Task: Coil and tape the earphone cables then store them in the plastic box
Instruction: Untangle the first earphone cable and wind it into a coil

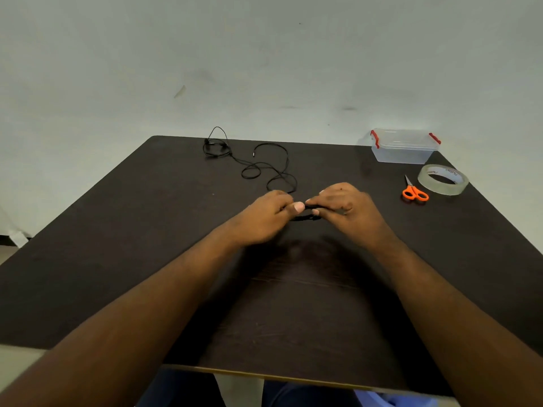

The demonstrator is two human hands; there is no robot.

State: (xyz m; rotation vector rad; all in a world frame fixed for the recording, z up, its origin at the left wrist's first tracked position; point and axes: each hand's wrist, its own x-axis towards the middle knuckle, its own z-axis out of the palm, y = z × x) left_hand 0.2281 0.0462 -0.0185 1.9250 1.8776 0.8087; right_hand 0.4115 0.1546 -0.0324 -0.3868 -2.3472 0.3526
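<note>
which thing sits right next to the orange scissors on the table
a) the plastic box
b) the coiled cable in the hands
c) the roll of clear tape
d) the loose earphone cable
c: the roll of clear tape lies just to the right of the orange scissors, while the plastic box sits farther back and the loose earphone cable lies well off to the left.

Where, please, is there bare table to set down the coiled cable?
Free: the near table below the hands, and the left side beside the loose earphone cable. Crowded: the far right corner, with plastic box, tape roll and scissors.
</note>
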